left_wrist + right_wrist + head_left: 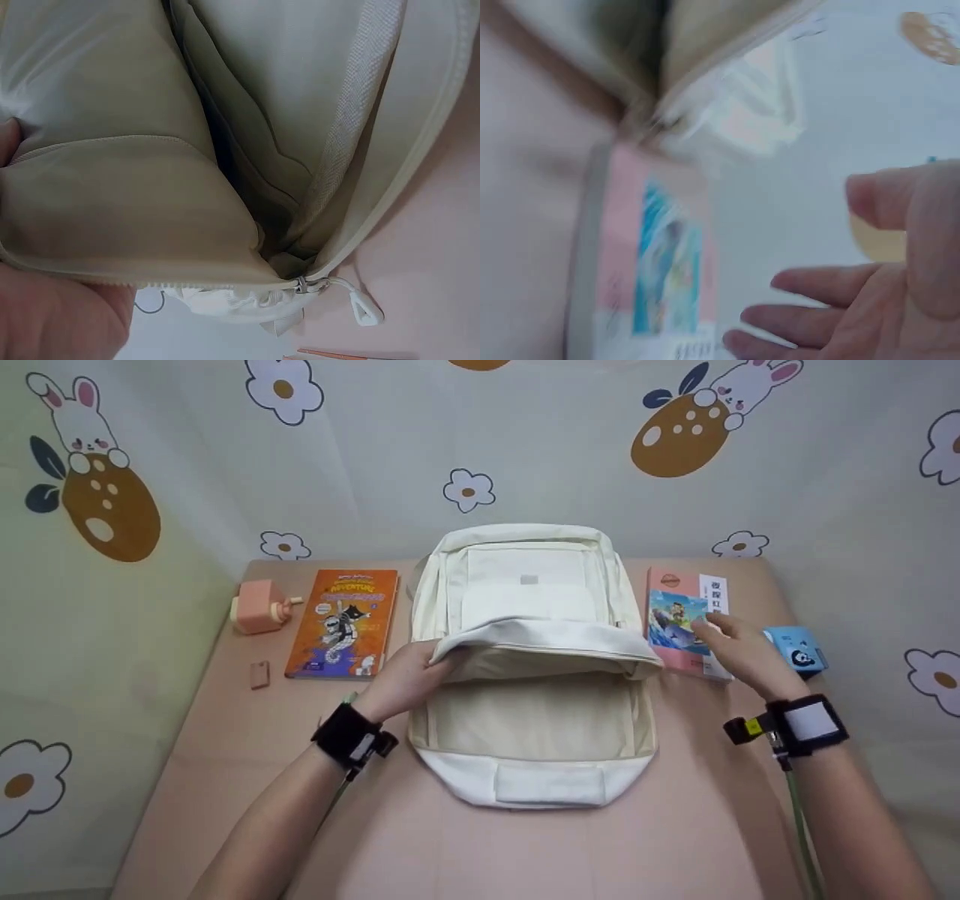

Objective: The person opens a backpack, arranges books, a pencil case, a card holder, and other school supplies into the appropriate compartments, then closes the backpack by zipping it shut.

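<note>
A cream backpack (551, 784) lies unzipped, its main compartment gaping toward me. My left hand (409, 679) grips the lifted front flap (547, 636) at its left edge, thumb inside and the other fingers under the fabric. In the left wrist view, inner pockets (247, 127) and a zipper pull (366, 309) show at the opening's corner. To the right of the bag, my right hand (750, 652) hovers over a pink book (679, 660) with a blue picture cover, overlapping its right side. Its fingers are spread and hold nothing in the right wrist view.
An orange comic-style book (349, 615) lies left of the backpack. Beyond it are a pink box-shaped device with a crank-like knob (262, 607) and a small pinkish-brown block (259, 675). A blue box-like item (799, 651) stands by the right edge. Patterned cloth (375, 457) hangs behind.
</note>
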`<state>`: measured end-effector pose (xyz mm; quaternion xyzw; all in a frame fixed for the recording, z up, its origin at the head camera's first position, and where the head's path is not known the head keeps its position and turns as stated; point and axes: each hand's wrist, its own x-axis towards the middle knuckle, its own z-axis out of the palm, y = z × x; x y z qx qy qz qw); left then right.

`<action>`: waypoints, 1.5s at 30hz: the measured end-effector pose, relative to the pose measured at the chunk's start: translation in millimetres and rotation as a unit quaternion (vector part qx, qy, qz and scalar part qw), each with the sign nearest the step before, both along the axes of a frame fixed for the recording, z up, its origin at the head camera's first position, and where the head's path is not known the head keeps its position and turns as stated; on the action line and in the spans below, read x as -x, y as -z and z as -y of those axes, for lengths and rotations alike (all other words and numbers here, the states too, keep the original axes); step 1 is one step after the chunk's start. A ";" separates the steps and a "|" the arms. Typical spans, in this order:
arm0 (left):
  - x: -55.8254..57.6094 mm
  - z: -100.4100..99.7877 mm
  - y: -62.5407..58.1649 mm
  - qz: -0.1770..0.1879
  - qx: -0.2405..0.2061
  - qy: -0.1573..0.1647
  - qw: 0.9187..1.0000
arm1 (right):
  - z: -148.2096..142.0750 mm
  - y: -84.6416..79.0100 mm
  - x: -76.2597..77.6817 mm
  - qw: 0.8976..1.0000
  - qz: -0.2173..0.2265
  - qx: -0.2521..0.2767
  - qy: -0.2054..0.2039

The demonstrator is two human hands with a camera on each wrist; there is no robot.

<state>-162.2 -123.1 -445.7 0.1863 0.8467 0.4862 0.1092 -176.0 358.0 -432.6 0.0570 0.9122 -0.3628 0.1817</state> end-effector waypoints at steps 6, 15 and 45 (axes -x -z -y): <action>-4.9 -0.8 0.8 -0.007 0.004 -0.008 1.000 | -6.7 33.7 3.6 0.990 0.018 -0.142 -0.006; -8.1 -4.0 1.4 0.001 0.006 -0.025 1.000 | 5.6 56.2 8.4 0.963 -0.046 -0.266 -0.014; -11.8 -6.0 1.1 0.009 0.050 -0.053 0.997 | -3.9 51.7 25.6 0.992 -0.013 -0.110 0.060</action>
